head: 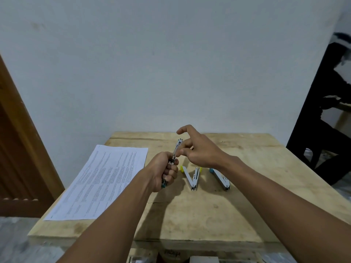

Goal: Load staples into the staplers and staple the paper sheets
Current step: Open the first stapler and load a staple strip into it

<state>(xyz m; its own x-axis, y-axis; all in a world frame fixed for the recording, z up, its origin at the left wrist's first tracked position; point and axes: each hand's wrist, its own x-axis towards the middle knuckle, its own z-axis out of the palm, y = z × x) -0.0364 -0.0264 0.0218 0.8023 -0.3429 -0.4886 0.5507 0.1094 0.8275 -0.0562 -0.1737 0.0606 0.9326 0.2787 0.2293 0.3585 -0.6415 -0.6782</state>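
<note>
My left hand (164,170) grips a small stapler (176,149) held up above the table, its metal magazine arm pointing up and away, a teal end showing below my fist. My right hand (197,149) hovers beside the magazine, thumb and a bent finger pinching at its side, index finger raised. Whether a staple strip sits between those fingers is too small to tell. An opened stapler with yellow ends (191,177) lies on the wooden table (209,215). A blue-ended opened stapler (221,179) lies to its right. Printed paper sheets (102,181) lie at the table's left.
The table stands against a pale wall (152,63). A brown wooden door (17,149) is at the left and a dark frame (322,120) at the right. Items sit under the table's front edge (171,255).
</note>
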